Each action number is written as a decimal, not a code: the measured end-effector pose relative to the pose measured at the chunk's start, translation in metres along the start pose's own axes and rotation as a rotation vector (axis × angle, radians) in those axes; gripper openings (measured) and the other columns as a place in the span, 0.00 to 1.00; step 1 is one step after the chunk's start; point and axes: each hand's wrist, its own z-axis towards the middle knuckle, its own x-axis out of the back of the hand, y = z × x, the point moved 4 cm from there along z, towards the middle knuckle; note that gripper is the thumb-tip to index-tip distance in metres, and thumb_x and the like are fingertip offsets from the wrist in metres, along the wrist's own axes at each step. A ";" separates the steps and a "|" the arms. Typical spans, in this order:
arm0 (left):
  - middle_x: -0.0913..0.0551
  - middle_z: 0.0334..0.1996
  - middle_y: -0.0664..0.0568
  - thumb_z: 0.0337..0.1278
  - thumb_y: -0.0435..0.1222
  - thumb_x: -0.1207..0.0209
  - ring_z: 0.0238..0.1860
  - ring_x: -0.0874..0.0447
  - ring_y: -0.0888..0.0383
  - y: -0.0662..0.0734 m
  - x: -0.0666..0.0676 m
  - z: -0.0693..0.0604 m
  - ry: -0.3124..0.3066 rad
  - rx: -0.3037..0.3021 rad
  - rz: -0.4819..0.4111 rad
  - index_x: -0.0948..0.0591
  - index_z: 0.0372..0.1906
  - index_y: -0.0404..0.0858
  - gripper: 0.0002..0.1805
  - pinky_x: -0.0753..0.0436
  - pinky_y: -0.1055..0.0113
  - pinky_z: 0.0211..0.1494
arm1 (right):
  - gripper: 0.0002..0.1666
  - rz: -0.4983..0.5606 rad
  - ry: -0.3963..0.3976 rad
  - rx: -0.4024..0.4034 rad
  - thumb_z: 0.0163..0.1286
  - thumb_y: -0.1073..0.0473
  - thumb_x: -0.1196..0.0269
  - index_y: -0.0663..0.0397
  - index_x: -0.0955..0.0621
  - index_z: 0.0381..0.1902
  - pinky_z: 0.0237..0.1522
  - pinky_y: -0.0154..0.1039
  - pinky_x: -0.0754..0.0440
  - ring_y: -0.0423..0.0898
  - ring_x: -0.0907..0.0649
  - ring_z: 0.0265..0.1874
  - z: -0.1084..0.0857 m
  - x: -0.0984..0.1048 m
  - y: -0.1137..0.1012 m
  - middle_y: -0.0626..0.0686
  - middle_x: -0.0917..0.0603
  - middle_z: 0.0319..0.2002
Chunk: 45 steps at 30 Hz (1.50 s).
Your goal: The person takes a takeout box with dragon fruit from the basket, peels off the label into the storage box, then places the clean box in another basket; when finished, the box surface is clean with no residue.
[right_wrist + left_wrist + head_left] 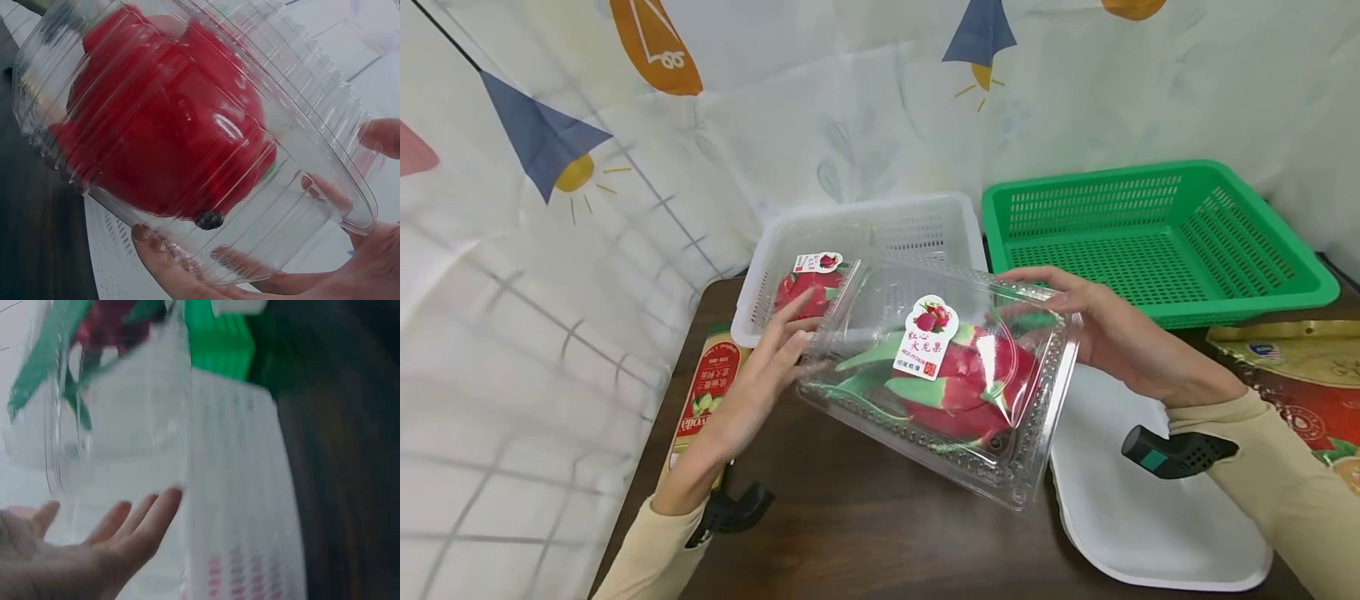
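So, clear box [951,387] btwn L hand [756,396], fingers spread, & R hand [1116,337], gripping 1 end.

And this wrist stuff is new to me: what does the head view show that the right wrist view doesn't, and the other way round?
Only the head view shows the green basket, the box's sticker and the slim red package.

Only the right wrist view clearly shows the fruit's dark stub.

Both show the right hand holding the clear box, the red fruit inside and the dark table.
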 end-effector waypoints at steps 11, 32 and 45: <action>0.41 0.76 0.33 0.80 0.49 0.57 0.70 0.30 0.32 -0.020 -0.024 0.008 -0.234 0.053 -0.252 0.60 0.85 0.59 0.39 0.25 0.29 0.63 | 0.26 0.006 -0.089 -0.006 0.79 0.52 0.54 0.31 0.25 0.71 0.53 0.56 0.16 0.61 0.17 0.55 0.005 -0.003 0.009 0.62 0.27 0.69; 0.36 0.70 0.40 0.76 0.39 0.63 0.65 0.26 0.42 -0.004 -0.036 -0.011 -0.005 0.099 -0.423 0.55 0.84 0.60 0.37 0.27 0.34 0.66 | 0.37 0.246 -0.168 -0.027 0.84 0.50 0.53 0.29 0.51 0.84 0.62 0.58 0.19 0.55 0.23 0.69 -0.007 -0.016 0.016 0.63 0.37 0.77; 0.39 0.72 0.39 0.78 0.43 0.62 0.66 0.24 0.40 -0.015 -0.045 -0.034 0.082 0.197 -0.377 0.55 0.84 0.62 0.35 0.25 0.33 0.62 | 0.58 -0.029 -0.035 -0.074 0.74 0.51 0.35 0.15 0.60 0.83 0.47 0.55 0.17 0.72 0.40 0.74 -0.033 -0.058 0.029 0.56 0.67 0.83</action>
